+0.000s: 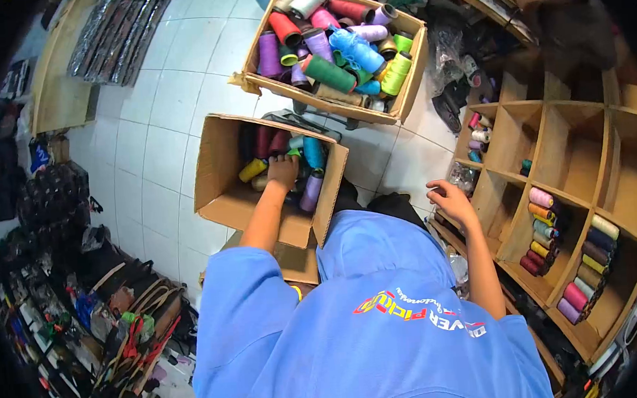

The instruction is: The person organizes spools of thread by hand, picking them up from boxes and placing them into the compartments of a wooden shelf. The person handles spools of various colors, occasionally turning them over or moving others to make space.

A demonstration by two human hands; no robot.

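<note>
Inside a cardboard box [220, 198] lying open toward me, my left hand [282, 172] reaches among thread spools. Its fingers are curled down, and what they hold is hidden. Around it are a yellow spool [252, 170], a blue spool [313, 152], a purple spool [311, 191] and dark red ones [264, 140]. My right hand [450, 200] hovers beside the wooden shelf, fingers loosely apart and holding nothing. A second box [412, 84], full of mixed spools, stands beyond the first.
At the right, a wooden compartment shelf [581, 197] holds rows of coloured spools [542, 230]. White floor tiles [158, 143] show left of the boxes. Bags, straps and cords [121, 313] are piled at lower left. Dark wrapped strips [119, 36] lie at upper left.
</note>
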